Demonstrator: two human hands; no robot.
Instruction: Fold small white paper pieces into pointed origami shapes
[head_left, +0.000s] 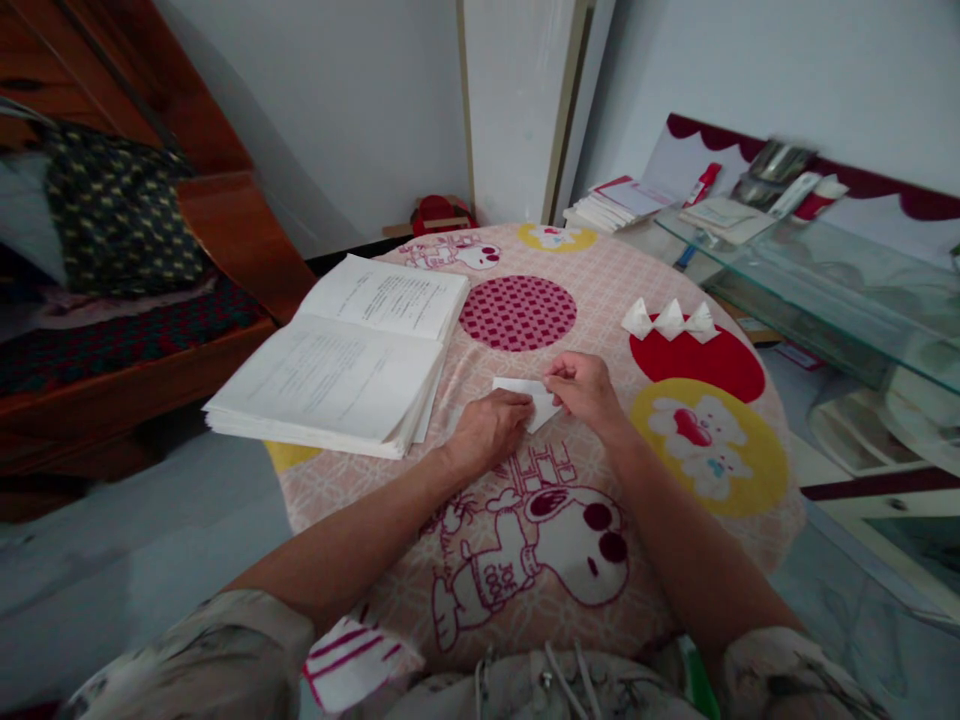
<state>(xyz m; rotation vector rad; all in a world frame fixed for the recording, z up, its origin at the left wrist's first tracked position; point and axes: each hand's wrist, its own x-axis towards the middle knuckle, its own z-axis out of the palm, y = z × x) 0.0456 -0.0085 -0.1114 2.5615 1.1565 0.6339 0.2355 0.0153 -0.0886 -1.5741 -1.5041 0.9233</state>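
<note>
Round table (600,275) under a pink, white-patterned cloth: its curved edge runs beyond the open white-paged book (322,370), whose lower left corner overhangs that edge. A clear glass shelf (817,285) stands farthest right of the book, by the table's right side. Between book and shelf, cloth with printed circles gives open room; a narrower strip separates the book from the hands.

To the right of the book, the bare left hand (491,430) lies palm down, its bent fingers covering the left part of a small white folded paper (543,408); how far its grip is open cannot be told. The bare right hand (586,388), farther from the book, has thumb and fingertips pinched closed on the paper's right side. The paper lies on the cloth between the hands, its visible part plain, with a straight far edge and a tapering near end. Farther right of the book, three white, peaked folded-paper pieces (670,320) stand in a row, partly over a red printed circle.
</note>
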